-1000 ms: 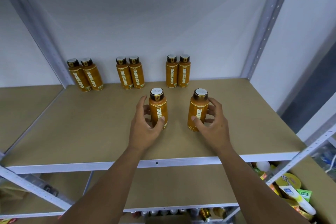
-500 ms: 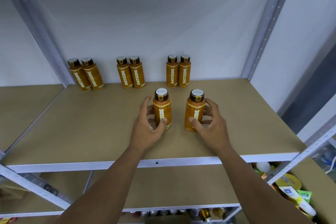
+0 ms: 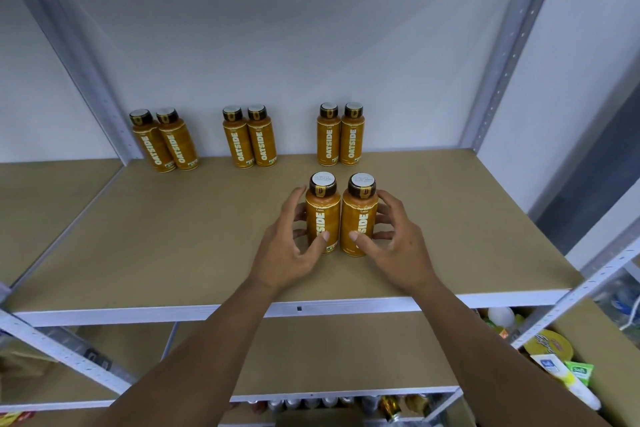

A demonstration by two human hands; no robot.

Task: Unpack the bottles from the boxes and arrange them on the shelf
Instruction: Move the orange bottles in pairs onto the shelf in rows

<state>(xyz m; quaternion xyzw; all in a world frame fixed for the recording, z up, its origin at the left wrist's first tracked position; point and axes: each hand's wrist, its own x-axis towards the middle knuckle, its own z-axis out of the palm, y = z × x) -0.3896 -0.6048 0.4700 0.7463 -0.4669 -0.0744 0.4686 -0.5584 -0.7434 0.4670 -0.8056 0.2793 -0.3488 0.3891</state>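
Our L hand (image 3: 287,250) grips the L front bottle (image 3: 322,218), thumb on the label, fingers round the far side. Our R hand (image 3: 398,246) grips the R front bottle (image 3: 358,218) the same way. Both stand upright on the shelf (image 3: 173,236), side by side, touching or nearly so, we can't tell which. Along the back wall: left pair (image 3: 162,142), middle pair (image 3: 249,137), right pair (image 3: 341,135), all orange OATSIDE. Our two sit just in front of the right pair. Assorted packets (image 3: 568,367) lower R.
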